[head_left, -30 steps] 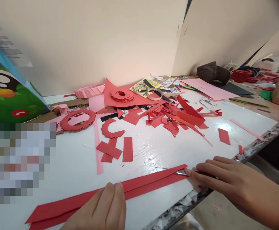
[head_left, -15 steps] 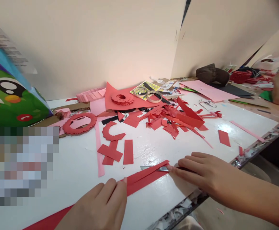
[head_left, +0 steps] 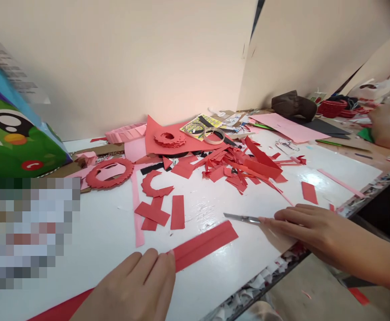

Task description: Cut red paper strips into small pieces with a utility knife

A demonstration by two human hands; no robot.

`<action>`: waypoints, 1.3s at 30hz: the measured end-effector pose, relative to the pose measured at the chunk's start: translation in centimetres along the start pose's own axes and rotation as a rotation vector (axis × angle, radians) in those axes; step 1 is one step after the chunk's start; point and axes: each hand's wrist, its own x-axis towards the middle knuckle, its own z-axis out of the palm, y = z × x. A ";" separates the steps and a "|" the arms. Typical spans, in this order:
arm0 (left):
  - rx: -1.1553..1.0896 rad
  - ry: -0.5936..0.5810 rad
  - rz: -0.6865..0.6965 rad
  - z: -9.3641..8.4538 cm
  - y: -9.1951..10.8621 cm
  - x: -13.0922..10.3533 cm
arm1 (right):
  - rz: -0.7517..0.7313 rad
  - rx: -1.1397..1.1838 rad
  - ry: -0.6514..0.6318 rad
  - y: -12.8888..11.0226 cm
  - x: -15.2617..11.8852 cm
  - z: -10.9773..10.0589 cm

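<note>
Pressing a red paper strip (head_left: 206, 245) flat to the white table (head_left: 195, 290) with the left hand (head_left: 131, 285), bunching its fingers (head_left: 161, 267) close together over the near part. Showing more red paper (head_left: 63, 310) at lower left, without revealing whether joined to the strip. Pinching a metal cutter (head_left: 242, 218) in the right hand (head_left: 315, 227), hiding its rear part, and pointing the blade leftward just beside the strip's right end. Facing, past the strip, red rectangles (head_left: 178, 211) and a C-shaped red ring (head_left: 146, 183), then a heap of red scraps (head_left: 238, 165). Overlooking, farther back, a pink sheet (head_left: 288, 126) and, at the far right, another person's forearm (head_left: 387, 127).
</note>
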 end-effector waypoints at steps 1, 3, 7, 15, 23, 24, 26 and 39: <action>-0.009 -0.007 -0.009 -0.3 -0.4 0.1 | 0.016 -0.016 0.028 0.4 -0.2 0.3; -0.016 -0.025 -0.029 -0.9 -1.3 0.4 | 0.063 -0.069 0.097 1.5 -0.4 1.0; 0.021 -0.124 -0.114 -2.1 -3.1 1.2 | 0.076 -0.136 0.167 2.7 0.1 1.8; -0.015 -0.163 -0.115 -3.4 -3.4 2.5 | -0.134 -0.011 0.352 -5.1 5.9 -2.0; -0.070 -0.314 -0.161 -4.3 -3.2 3.1 | -0.181 0.149 0.231 -6.3 12.8 -2.2; -0.068 -0.451 -0.220 -4.4 -3.2 3.3 | -0.104 0.141 0.248 -4.9 13.2 -2.3; -0.099 -0.702 -0.317 -4.8 -3.3 3.7 | 0.079 0.116 0.277 -1.4 13.5 -2.8; -0.527 -0.905 -0.569 -4.7 -4.3 3.5 | 0.762 0.031 -0.054 7.2 12.7 0.2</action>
